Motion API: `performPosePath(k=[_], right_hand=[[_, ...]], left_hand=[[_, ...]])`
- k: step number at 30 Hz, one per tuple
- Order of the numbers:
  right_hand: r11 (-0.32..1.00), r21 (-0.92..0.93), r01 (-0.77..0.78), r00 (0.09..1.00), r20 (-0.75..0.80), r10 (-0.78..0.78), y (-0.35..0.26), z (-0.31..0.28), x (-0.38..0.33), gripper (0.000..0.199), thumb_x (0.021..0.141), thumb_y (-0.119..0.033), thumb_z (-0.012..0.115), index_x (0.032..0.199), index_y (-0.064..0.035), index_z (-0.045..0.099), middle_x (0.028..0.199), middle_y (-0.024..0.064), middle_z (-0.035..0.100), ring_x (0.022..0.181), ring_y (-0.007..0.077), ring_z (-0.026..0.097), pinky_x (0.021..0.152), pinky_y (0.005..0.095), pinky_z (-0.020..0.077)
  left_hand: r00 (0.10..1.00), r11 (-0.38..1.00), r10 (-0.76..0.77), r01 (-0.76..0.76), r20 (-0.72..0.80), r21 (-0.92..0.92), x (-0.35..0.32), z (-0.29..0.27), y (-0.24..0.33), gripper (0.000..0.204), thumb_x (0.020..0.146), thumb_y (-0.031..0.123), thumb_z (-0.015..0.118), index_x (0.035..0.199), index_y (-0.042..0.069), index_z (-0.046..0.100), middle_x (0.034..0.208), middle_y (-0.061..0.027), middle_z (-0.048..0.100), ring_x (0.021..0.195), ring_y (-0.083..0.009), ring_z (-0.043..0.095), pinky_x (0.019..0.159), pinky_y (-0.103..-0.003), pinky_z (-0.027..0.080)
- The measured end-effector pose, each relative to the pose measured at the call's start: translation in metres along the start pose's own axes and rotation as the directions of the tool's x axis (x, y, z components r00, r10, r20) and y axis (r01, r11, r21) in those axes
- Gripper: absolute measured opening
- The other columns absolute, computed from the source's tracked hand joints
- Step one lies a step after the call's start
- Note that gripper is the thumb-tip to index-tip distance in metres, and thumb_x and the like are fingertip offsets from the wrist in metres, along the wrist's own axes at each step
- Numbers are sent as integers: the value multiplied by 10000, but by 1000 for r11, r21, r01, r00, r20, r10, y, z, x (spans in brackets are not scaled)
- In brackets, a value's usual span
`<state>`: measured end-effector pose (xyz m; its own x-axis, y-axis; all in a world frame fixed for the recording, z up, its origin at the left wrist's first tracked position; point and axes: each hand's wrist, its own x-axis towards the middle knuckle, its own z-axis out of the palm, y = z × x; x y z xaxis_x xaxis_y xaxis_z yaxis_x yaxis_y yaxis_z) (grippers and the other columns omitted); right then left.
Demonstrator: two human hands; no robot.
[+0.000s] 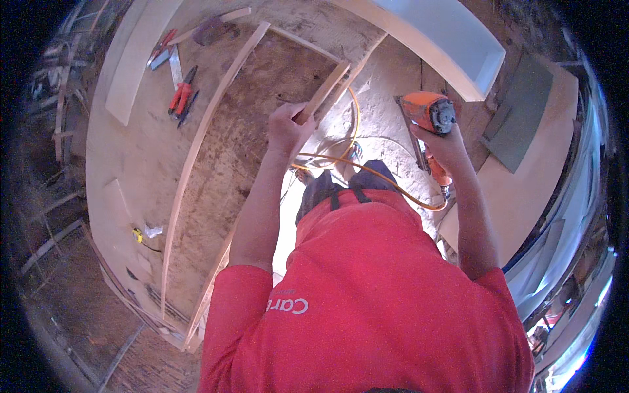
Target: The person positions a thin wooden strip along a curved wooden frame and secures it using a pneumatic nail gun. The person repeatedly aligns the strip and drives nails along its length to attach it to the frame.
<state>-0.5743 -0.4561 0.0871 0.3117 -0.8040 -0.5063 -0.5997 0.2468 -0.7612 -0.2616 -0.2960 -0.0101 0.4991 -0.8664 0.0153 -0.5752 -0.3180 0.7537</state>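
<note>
My left hand (288, 131) is closed around a short wooden strip (325, 93) at the near right side of a long wooden frame (213, 121). The frame lies on a work surface to my left, with a stained brown panel (275, 75) showing between its rails. Off to the right, my right hand (445, 147) grips an orange and black nail gun (424, 110), held up apart from the frame. A yellow-orange air hose (393, 183) runs from the bottom of its handle across in front of my legs. The fingers around the handle are partly hidden.
Red-handled pliers (177, 99) and a metal square (175, 65) lie beyond the frame. A yellow tape measure (137, 234) sits at far left. A pale curved panel (452, 59) juts in at the top. Boards, including a grey-green piece (521, 114), lean at right.
</note>
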Motion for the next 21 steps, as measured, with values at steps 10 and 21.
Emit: performPosePath(k=[10, 21], right_hand=[[998, -68, 5, 962, 273, 14, -104, 60, 39, 287, 832, -290, 866, 933, -113, 664, 568, -50, 490, 429, 79, 436, 388, 273, 317], [974, -225, -10, 937, 337, 88, -131, 82, 47, 254, 875, -300, 825, 1032, -134, 712, 566, -61, 467, 431, 68, 421, 423, 270, 341]], left_hand=[[998, 999, 51, -51, -21, -2, -1, 6, -5, 287, 707, 193, 772, 967, 71, 787, 818, -157, 678, 802, -359, 679, 736, -462, 556], [998, 998, 62, -61, -30, 19, -3, 21, -20, 355, 727, 247, 795, 1036, 70, 789, 911, -200, 703, 885, -386, 689, 829, -479, 566]])
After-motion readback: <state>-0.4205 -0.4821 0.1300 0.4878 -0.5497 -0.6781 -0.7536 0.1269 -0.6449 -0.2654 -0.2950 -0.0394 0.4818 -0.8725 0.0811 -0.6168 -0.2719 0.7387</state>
